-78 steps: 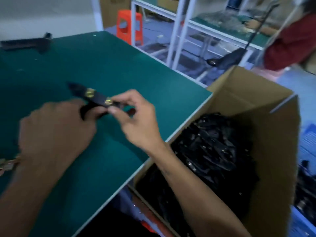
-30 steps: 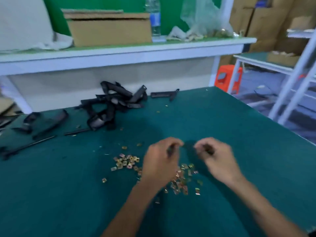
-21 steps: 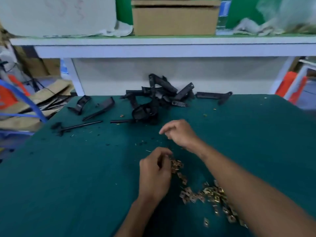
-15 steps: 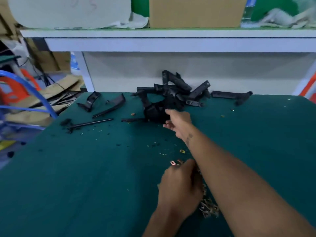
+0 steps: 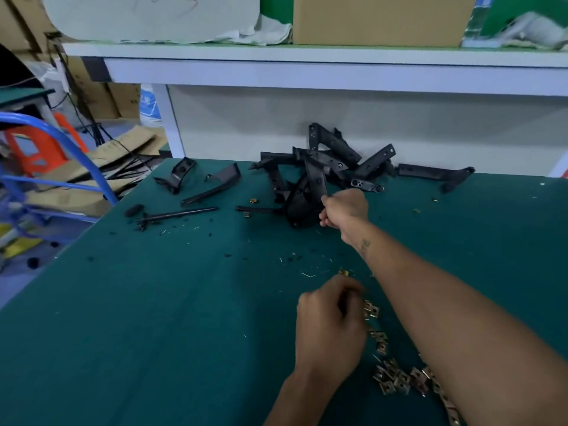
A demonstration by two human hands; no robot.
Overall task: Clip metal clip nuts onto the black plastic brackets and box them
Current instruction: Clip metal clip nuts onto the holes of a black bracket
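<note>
Lower right of the frame: loose metal clip nuts scattered on the green table. Just above, left hand, fingers curled among the nuts; whether it pinches one cannot be told. Centre: right hand gripping a black plastic bracket at the near edge of the bracket pile.

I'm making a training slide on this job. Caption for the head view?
Right hand grips a black bracket from the pile; left hand picks among metal clip nuts.
</note>
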